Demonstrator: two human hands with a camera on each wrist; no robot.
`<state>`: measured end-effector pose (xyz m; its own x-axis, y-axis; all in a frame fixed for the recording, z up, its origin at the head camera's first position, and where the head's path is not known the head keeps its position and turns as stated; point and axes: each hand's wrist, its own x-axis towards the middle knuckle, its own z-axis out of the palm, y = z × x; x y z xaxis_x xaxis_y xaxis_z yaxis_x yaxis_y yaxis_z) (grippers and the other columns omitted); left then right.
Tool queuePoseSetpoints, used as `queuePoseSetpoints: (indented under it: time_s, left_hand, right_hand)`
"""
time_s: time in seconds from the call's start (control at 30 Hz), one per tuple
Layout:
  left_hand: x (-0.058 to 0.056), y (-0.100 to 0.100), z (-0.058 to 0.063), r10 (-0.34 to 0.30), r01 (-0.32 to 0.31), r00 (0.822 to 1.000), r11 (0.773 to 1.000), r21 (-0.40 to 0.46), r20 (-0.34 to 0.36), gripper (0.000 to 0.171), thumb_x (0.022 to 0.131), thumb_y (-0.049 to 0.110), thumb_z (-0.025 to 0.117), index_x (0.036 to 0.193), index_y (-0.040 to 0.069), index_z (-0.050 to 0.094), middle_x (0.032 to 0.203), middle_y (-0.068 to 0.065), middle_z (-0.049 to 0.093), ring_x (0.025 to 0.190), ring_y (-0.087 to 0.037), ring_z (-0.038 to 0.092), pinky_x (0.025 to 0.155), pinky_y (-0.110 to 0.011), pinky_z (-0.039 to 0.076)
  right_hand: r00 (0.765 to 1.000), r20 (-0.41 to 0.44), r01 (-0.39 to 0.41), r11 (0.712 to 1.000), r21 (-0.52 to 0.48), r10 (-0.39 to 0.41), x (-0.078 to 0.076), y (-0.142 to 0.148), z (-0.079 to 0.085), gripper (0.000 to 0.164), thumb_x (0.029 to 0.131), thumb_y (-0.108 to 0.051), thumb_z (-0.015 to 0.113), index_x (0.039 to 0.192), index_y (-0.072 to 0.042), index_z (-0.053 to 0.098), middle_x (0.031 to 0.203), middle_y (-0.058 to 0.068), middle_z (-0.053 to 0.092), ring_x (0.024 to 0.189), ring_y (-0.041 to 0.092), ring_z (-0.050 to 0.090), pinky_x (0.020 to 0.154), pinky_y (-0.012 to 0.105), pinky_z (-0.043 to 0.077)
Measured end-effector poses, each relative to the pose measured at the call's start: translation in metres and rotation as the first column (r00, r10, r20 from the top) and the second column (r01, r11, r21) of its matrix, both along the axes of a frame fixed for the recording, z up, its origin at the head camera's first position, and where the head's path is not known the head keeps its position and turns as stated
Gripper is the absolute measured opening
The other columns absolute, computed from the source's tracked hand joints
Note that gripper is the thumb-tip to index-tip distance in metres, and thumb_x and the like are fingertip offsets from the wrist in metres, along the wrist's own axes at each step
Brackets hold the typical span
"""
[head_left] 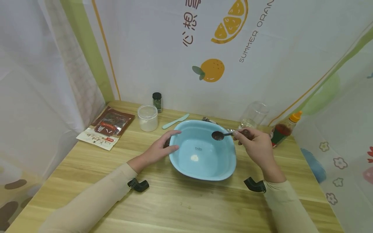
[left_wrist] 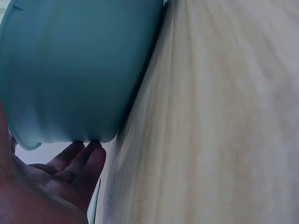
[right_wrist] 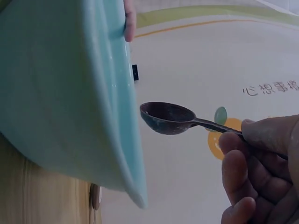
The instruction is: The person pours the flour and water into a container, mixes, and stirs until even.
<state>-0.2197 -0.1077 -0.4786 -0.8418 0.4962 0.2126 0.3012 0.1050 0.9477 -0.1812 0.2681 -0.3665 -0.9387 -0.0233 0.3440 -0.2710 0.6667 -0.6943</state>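
Note:
A light blue plastic basin (head_left: 201, 168) stands on the wooden table, its inside bare except for a small printed mark. At its left rim my left hand (head_left: 158, 148) grips it. In the left wrist view several fingertips (left_wrist: 96, 151) press the outer wall from outside. My right hand (head_left: 256, 145) pinches the handle of a dark brown spoon (head_left: 217, 135), whose bowl is held over the basin's upper right part. From the right wrist view the spoon (right_wrist: 168, 116) looks level, above the rim; what its bowl contains is too dark to tell.
Along the back lie a seasoning packet (head_left: 109, 126), a white-filled jar (head_left: 147, 118), a black-capped herb bottle (head_left: 157, 102) and a pale green knife (head_left: 175, 121). Behind my right hand are a clear jar (head_left: 254, 113) and an orange-capped sauce bottle (head_left: 284, 129). A printed curtain (head_left: 151, 48) hangs behind.

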Motion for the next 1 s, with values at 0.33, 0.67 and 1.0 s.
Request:
queuePoseSetpoints:
  time_s: [0.33, 0.67, 1.0]
  left_hand:
    - [0.000, 0.000, -0.004, -0.002, 0.002, 1.000, 1.000, 0.010, 0.000, 0.062, 0.110, 0.016, 0.066, 0.168, 0.011, 0.044, 0.169, -0.024, 0.042, 0.141, -0.046, 0.060, 0.104, -0.047, 0.064]
    - [0.000, 0.001, -0.004, -0.003, 0.003, 1.000, 1.000, 0.020, 0.009, 0.063, 0.109, 0.015, 0.066, 0.168, 0.011, 0.044, 0.169, -0.024, 0.042, 0.141, -0.046, 0.059, 0.103, -0.045, 0.064]
    - [0.000, 0.000, -0.002, 0.004, -0.004, 1.000, 1.000, 0.023, 0.012, 0.062, 0.109, 0.015, 0.066, 0.168, 0.011, 0.044, 0.168, -0.026, 0.044, 0.140, -0.046, 0.061, 0.101, -0.044, 0.065]
  right_hand:
    - [0.989, 0.046, -0.145, 0.981, 0.131, 0.140, -0.010, -0.025, -0.012, 0.011, 0.105, -0.016, 0.081, 0.104, -0.005, 0.083, 0.087, 0.007, 0.081, 0.074, 0.017, 0.069, 0.060, 0.025, 0.052]
    - [0.977, 0.058, -0.211, 0.936, 0.280, 0.203, -0.015, -0.043, -0.025, 0.009, 0.101, -0.015, 0.084, 0.099, -0.007, 0.085, 0.088, 0.000, 0.078, 0.080, 0.017, 0.063, 0.066, 0.031, 0.053]
    - [0.969, 0.113, -0.243, 0.918, 0.315, 0.218, -0.015, -0.049, -0.031, 0.011, 0.104, -0.018, 0.081, 0.100, -0.008, 0.084, 0.087, -0.002, 0.079, 0.076, 0.012, 0.063, 0.062, 0.029, 0.054]
